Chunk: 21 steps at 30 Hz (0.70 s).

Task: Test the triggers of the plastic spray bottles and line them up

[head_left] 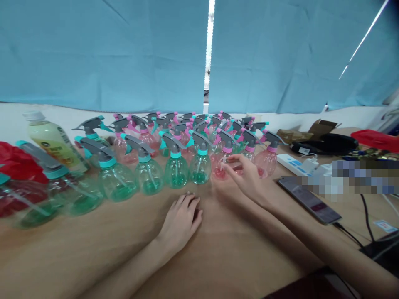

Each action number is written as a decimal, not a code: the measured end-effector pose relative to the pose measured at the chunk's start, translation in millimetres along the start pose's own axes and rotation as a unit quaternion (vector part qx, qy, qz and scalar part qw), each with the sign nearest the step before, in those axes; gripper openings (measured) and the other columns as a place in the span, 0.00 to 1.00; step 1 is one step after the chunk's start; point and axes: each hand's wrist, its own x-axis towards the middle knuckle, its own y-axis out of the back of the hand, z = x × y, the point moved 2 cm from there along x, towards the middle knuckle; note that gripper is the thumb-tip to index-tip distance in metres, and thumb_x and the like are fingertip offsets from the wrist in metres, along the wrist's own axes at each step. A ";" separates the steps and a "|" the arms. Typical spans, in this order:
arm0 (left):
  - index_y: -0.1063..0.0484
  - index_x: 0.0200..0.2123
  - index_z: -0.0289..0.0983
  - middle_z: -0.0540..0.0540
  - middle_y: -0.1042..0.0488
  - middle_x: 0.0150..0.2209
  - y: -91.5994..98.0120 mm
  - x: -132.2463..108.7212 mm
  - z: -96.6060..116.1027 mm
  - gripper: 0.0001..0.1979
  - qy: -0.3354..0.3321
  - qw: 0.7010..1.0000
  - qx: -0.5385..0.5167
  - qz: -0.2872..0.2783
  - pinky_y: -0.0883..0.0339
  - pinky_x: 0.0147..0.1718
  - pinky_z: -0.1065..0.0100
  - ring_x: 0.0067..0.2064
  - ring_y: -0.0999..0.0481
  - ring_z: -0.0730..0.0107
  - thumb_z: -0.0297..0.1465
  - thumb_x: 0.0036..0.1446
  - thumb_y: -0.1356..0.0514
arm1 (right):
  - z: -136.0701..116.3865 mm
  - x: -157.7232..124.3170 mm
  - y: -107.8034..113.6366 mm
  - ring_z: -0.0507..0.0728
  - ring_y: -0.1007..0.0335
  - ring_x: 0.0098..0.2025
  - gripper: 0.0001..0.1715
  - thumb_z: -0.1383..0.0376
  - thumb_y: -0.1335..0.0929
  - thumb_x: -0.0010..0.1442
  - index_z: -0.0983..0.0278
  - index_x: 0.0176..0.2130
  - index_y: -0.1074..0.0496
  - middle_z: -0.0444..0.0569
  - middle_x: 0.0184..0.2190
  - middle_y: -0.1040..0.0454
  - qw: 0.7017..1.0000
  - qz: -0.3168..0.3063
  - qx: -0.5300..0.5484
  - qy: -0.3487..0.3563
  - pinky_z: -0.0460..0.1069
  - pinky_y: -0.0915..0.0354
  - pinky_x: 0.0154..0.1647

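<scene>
My left hand (181, 220) lies palm down on the table, its fingers apart and lightly bent, holding nothing. Just beyond its fingertips stands a green spray bottle (200, 168) with a turquoise collar and grey trigger. My right hand (246, 176) is raised beside a pink spray bottle (219, 171), thumb and forefinger stretched toward it with a gap between them. Whether the fingertips touch the bottle I cannot tell. Another pink spray bottle (267, 160) stands to the right of that hand. Green bottles, including one at the left (116, 182), form the front row.
Behind are several more spray bottles in rows. A labelled drink bottle (54, 141) and a red plastic bag (20, 162) stand at the left. On the right are a phone (308, 200) with a cable, a white power strip (294, 164) and an open cardboard box (322, 129).
</scene>
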 end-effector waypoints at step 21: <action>0.30 0.49 0.35 0.39 0.27 0.50 -2.5 0.2 -4.5 0.14 0.000 1.000 -0.013 0.017 0.34 0.51 0.52 0.53 0.29 0.53 0.30 0.63 0.48 | 27.3 37.0 -22.4 0.71 0.27 0.48 0.34 0.51 0.33 0.57 0.69 0.55 0.38 0.61 0.48 0.24 0.983 0.004 -0.136 -0.121 0.59 0.34 0.43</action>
